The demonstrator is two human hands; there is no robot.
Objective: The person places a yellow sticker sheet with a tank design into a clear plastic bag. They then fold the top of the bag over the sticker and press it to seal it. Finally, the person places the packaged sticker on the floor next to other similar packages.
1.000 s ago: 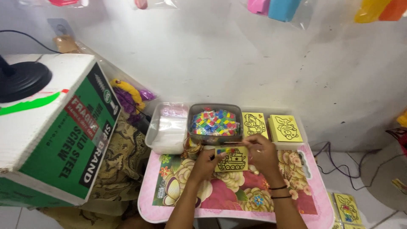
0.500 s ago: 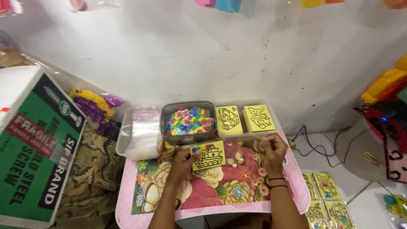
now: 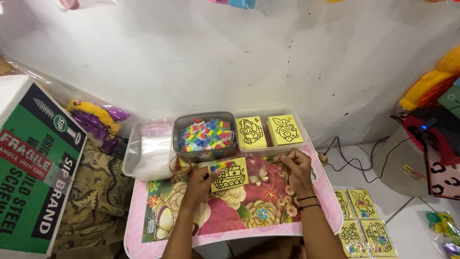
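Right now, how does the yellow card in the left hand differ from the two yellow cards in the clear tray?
The held card shows a tank-like vehicle with coloured squares along its top edge; the tray cards show a car and an animal-like figure, with no such row. The held card sits over the floral table, gripped by the left hand; the tray cards lie side by side, untouched. All are yellow with black line drawings.

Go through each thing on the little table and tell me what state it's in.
Yellow picture card with tank drawing: flat on the table, left hand on its edge.
Grey tub of coloured pieces: lid off, full.
Clear tray of plastic bags: open.
Right hand: fingers pinched near the tray of yellow cards.
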